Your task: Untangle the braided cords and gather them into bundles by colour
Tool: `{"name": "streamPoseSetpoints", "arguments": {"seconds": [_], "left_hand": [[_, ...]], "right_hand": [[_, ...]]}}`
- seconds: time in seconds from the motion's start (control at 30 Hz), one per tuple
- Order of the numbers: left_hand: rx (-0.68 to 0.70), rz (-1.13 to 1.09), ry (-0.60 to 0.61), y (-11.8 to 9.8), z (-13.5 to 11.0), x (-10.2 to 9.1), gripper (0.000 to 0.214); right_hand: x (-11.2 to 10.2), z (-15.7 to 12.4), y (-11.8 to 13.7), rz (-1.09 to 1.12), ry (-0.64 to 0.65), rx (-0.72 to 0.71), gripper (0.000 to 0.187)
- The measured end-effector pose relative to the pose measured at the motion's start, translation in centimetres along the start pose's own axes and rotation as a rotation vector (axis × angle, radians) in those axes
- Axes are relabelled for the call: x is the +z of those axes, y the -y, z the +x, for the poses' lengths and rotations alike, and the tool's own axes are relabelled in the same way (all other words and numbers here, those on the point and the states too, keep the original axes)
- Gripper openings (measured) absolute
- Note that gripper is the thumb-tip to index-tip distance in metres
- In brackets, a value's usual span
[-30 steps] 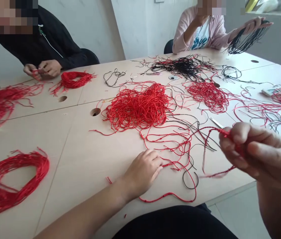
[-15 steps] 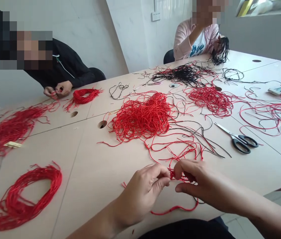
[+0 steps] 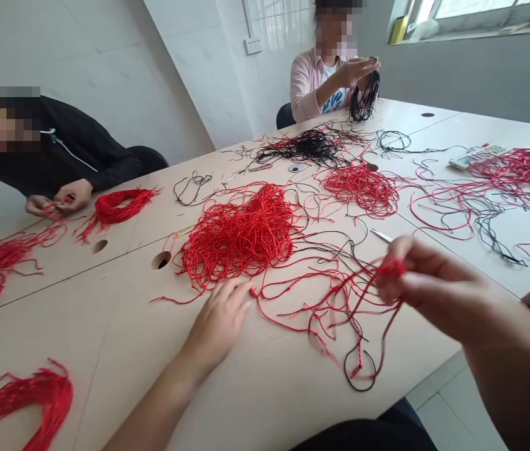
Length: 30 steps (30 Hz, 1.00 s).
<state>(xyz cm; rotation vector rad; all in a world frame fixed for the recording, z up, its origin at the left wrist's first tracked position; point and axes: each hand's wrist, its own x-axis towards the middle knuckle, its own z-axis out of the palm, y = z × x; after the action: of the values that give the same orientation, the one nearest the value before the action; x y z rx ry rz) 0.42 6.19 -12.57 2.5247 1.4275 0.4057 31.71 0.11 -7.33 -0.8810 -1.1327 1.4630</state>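
Red braided cord (image 3: pixel 389 268) pinched narrow in the right hand's (image 3: pixel 427 282) fingertips, above the pale table (image 3: pixel 255 388); left hand (image 3: pixel 218 319) lies open, fingers spread, just beside the big red tangle (image 3: pixel 239 238). Looks like single-strand picking, and that strand needs drawing clear.

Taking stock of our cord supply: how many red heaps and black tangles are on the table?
Red cord heaps: 6
Separate black cord tangles: 3
Total: 9
Loose strands are not counted.
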Motion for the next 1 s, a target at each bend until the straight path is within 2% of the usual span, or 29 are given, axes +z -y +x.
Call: {"name": "streamPoseSetpoints", "arguments": {"seconds": [0.07, 0.13, 0.2, 0.3, 0.37, 0.4, 0.43, 0.5, 0.57, 0.6, 0.63, 0.7, 0.77, 0.8, 0.9, 1.0], "left_hand": [[0.004, 0.03, 0.006, 1.6, 0.5, 0.3, 0.028], [0.026, 0.05, 0.008, 2.3, 0.7, 0.3, 0.027], [0.054, 0.064, 0.009, 2.4, 0.7, 0.1, 0.028], [0.09, 0.079, 0.014, 2.1, 0.3, -0.1, 0.028], [0.104, 0.09, 0.014, 2.0, -0.1, -0.1, 0.029], [0.108, 0.096, 0.011, 2.0, -0.4, -0.1, 0.028], [0.109, 0.102, 0.005, 2.1, -0.6, 0.0, 0.027], [0.117, 0.112, 0.0, 2.1, -1.0, 0.0, 0.025], [0.13, 0.118, 0.001, 2.0, -1.3, 0.1, 0.025], [0.135, 0.119, -0.001, 1.9, -1.4, 0.2, 0.025], [0.137, 0.119, -0.006, 1.8, -1.4, 0.2, 0.026], [0.133, 0.113, -0.021, 1.6, -1.3, 0.3, 0.027], [0.134, 0.097, -0.028, 1.5, -1.2, 0.4, 0.027], [0.136, 0.087, -0.028, 1.4, -1.1, 0.4, 0.027], [0.128, 0.059, -0.04, 1.2, -1.0, 0.3, 0.026], [0.105, 0.038, -0.054, 0.7, -0.9, -0.1, 0.024]], "right_hand": [[-1.5, 0.0, 1.7, 0.114, -0.198, -0.034, 0.019], [-2.4, -0.1, 3.3, 0.074, -0.326, -0.041, 0.014], [-2.7, -0.2, 4.6, -0.064, -0.394, -0.049, 0.005], [-2.2, -0.2, 5.6, -0.146, -0.511, -0.093, 0.028], [-1.6, -0.5, 5.7, -0.079, -0.539, -0.151, 0.029], [-1.3, -0.8, 5.6, -0.064, -0.495, -0.189, 0.024], [-0.9, -1.3, 5.5, -0.083, -0.38, -0.205, 0.018], [-0.1, -2.4, 5.1, -0.197, 0.001, -0.172, 0.01], [0.6, -3.3, 4.8, -0.325, 0.408, -0.111, 0.016], [0.9, -3.5, 4.7, -0.364, 0.563, -0.093, 0.02], [1.2, -3.5, 4.6, -0.394, 0.678, -0.094, 0.022], [1.5, -2.9, 4.3, -0.487, 0.806, -0.094, 0.025], [1.6, -1.6, 3.4, -0.693, 0.797, -0.046, 0.032], [1.5, -0.7, 2.5, -0.852, 0.728, -0.006, 0.039], [0.8, 1.7, -1.3, -1.377, 0.377, 0.106, 0.051], [0.0, 3.4, -4.8, -1.462, 0.307, 0.088, 0.042]]}}
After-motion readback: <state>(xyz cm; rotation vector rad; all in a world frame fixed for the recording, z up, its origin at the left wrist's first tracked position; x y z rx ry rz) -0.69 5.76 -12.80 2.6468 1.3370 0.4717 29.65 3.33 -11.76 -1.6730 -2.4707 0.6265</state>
